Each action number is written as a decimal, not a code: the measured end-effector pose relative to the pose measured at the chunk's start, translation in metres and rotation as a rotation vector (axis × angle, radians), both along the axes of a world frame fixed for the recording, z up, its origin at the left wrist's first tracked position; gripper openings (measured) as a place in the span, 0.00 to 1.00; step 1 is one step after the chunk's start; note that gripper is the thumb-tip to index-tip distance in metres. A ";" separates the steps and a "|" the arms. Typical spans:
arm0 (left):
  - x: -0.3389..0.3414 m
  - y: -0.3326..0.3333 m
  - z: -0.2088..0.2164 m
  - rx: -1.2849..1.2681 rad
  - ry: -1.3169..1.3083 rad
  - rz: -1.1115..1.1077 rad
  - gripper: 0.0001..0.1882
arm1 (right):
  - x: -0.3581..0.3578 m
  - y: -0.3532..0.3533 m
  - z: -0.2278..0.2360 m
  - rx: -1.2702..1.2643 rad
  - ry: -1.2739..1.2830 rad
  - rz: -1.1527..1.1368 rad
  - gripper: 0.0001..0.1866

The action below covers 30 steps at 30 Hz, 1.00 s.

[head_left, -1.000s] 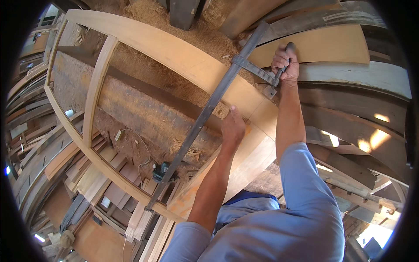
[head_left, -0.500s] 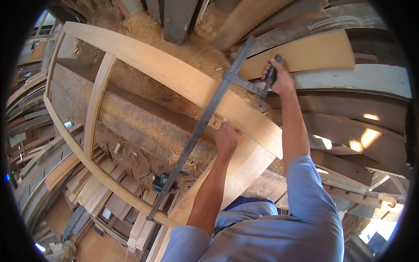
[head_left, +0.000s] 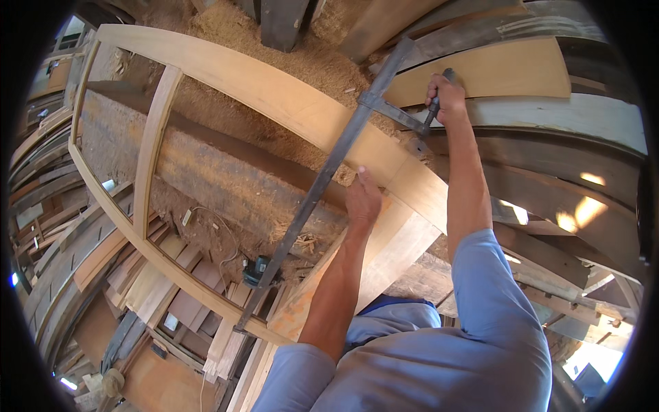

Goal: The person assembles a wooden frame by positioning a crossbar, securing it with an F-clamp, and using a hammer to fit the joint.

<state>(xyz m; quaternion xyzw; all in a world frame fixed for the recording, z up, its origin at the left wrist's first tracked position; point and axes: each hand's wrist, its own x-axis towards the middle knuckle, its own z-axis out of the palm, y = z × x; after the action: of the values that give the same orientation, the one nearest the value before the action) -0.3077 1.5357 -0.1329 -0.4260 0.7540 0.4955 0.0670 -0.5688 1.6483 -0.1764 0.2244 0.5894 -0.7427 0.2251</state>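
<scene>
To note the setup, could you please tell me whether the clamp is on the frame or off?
On: the clamp spans the frame, crossing both long rails; the right hand grips its handle. Tightness I cannot tell.

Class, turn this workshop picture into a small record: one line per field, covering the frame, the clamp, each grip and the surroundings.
Wooden frame: pale, with a crosspiece toward the left
Bar clamp: lies across the frame; tightness cannot be told
Right grip: closed around the dark clamp handle
Left grip: thumb extended, at the frame's inner edge; how firmly it touches is unclear
Below: worn heavy beam
Far side: sawdust
Seen through the frame: dark green tool
Right side: boards
</scene>
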 end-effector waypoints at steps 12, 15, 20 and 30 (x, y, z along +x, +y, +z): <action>0.007 0.003 -0.018 -0.142 0.020 -0.087 0.30 | -0.002 0.025 -0.038 -1.156 -0.159 0.128 0.09; 0.001 -0.006 -0.004 -0.030 -0.062 -0.052 0.33 | 0.003 0.019 -0.039 -1.039 -0.089 0.107 0.06; 0.007 -0.009 -0.004 -0.008 -0.106 -0.042 0.35 | 0.005 0.007 -0.024 -0.671 -0.114 0.011 0.07; 0.003 0.003 -0.015 -0.060 -0.030 -0.024 0.35 | -0.004 -0.009 -0.022 0.531 0.045 0.054 0.15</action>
<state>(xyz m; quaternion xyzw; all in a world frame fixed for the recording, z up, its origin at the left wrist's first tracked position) -0.3046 1.5392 -0.1482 -0.4260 0.7724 0.4656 0.0715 -0.5724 1.6394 -0.1982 0.2431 0.7742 -0.5606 0.1648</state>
